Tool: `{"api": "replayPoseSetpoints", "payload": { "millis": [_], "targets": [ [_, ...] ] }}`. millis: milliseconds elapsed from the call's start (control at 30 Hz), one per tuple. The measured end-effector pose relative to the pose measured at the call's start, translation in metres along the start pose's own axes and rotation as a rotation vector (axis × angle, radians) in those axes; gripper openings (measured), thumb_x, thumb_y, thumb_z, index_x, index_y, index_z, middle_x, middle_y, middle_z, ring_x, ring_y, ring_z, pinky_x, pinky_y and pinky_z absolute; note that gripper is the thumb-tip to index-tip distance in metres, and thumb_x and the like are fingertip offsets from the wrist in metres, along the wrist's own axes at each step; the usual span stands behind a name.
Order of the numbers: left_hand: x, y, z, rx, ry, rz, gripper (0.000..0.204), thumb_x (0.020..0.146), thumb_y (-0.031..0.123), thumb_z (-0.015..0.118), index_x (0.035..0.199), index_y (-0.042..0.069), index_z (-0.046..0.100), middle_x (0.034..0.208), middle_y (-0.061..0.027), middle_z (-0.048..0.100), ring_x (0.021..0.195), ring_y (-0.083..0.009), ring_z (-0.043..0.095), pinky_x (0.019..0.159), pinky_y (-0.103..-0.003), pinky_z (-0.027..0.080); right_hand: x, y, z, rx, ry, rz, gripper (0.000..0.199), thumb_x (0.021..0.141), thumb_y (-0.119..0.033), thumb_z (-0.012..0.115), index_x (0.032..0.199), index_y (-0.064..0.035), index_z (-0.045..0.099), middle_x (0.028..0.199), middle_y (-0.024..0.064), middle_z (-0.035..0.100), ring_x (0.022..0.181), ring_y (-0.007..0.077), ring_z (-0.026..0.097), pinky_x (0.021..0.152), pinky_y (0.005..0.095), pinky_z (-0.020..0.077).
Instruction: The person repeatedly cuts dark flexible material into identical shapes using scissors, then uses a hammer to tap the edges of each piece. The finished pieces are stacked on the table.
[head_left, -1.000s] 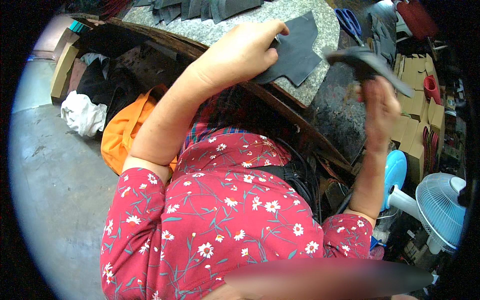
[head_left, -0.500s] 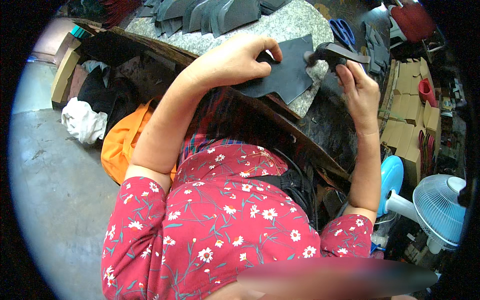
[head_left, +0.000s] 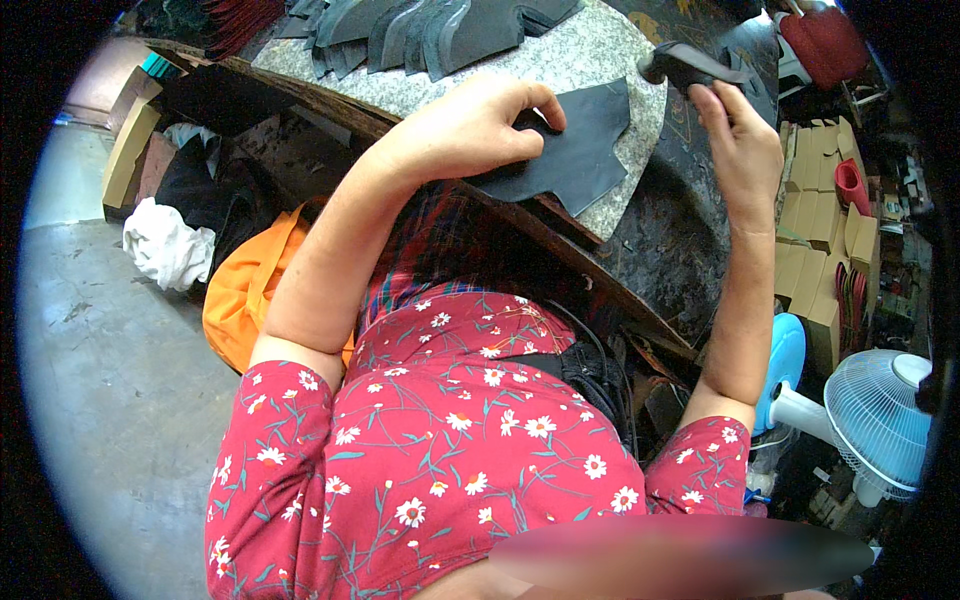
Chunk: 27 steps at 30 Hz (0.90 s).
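While the left hand [head_left: 470, 130] presses a dark leather piece [head_left: 580, 150] flat on the speckled stone surface [head_left: 590, 60], fingers bent. The right hand [head_left: 745, 150] fingers grip a hammer [head_left: 690, 65] raised above it.

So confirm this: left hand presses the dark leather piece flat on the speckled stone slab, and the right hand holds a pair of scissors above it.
Not scissors: the head view shows the right hand gripping a dark hammer. The left hand does press the dark leather piece on the speckled stone slab.
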<state>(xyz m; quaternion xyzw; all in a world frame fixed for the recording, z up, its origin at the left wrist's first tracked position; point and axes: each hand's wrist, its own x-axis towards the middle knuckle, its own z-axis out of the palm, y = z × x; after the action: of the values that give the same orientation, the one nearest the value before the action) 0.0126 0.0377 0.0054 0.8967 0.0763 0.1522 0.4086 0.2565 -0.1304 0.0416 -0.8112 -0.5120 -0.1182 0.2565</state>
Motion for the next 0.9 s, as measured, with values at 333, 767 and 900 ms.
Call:
{"api": "replayPoseSetpoints", "payload": {
  "millis": [333,767,900],
  "targets": [
    [-0.003,-0.003,0.010,0.023,0.112,-0.003,0.033,0.080,0.012,0.058,0.110,0.005,0.068,0.088,-0.0090,0.066,0.077,-0.0152,0.059,0.073,-0.029,0.049,-0.050,-0.001,-0.008,0.307,-0.167,0.096,0.024,0.099,-0.019,0.062,0.114,0.0003,0.068,0.083,-0.0009,0.064,0.068,0.0040,0.053,0.059,0.0212,0.0436],
    [0.014,-0.008,0.040,0.124,0.389,0.075,0.029,0.082,0.011,0.059,0.109,0.003,0.067,0.095,-0.0214,0.068,0.087,-0.0340,0.066,0.083,-0.041,0.052,-0.066,-0.016,-0.023,0.418,-0.120,0.100,0.026,0.095,-0.026,0.067,0.101,-0.0016,0.072,0.078,0.0069,0.068,0.066,0.0127,0.061,0.061,0.0271,0.0479],
    [0.016,-0.003,0.025,0.191,0.311,0.135,0.028,0.082,0.011,0.062,0.108,0.002,0.067,0.098,-0.0217,0.069,0.093,-0.0380,0.067,0.085,-0.044,0.053,-0.082,-0.016,-0.005,0.122,-0.182,-0.141,0.027,0.091,-0.032,0.070,0.100,-0.0064,0.074,0.084,0.0160,0.070,0.071,0.0312,0.068,0.064,0.0352,0.0527]
  ]
}}
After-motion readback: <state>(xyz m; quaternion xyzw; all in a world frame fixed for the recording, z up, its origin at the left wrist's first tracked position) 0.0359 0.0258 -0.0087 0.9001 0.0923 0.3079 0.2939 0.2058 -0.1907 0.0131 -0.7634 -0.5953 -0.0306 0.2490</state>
